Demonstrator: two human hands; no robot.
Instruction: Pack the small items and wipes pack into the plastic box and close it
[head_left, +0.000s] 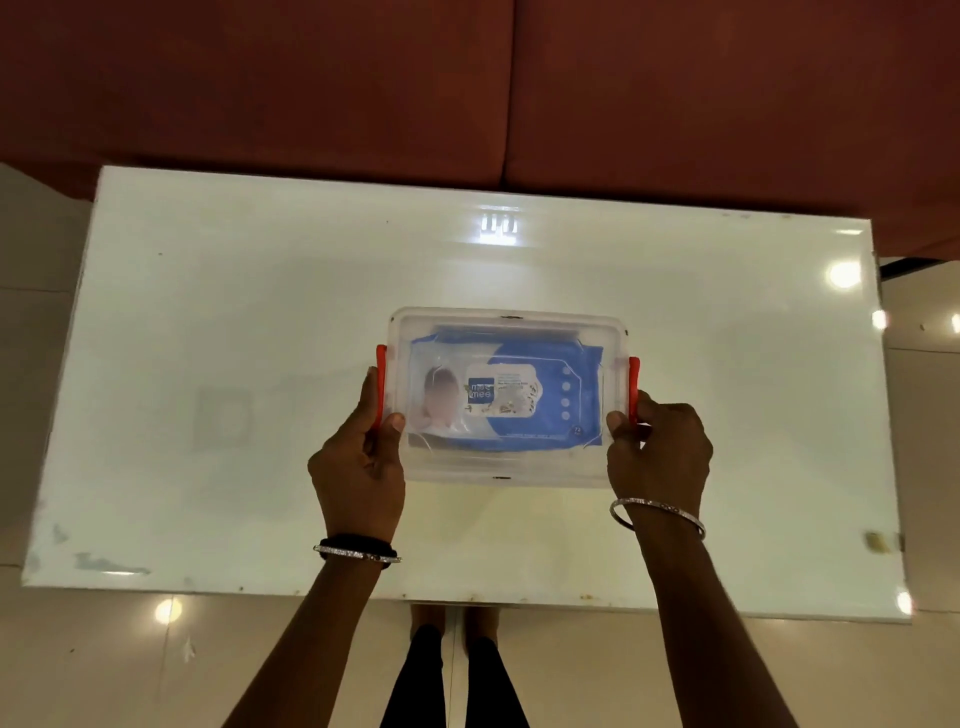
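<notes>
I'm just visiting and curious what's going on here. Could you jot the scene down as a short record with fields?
surface: glossy white table
container: clear plastic box, lid on
contents seen: blue wipes pack lying flat under the lid; small items not visible
clips: red latches at both short ends
left hand: fingers on the left latch, thumb on the lid
right hand: fingers on the right latch
task stage: packed, closing seems nearly done

One head-worn view only, looking steeply down from above the white table (208, 312), close over both hands, left hand (358, 467) and right hand (660, 457) centre frame, red sofa (467, 88) beyond them, floor nearest the wearer.
</notes>
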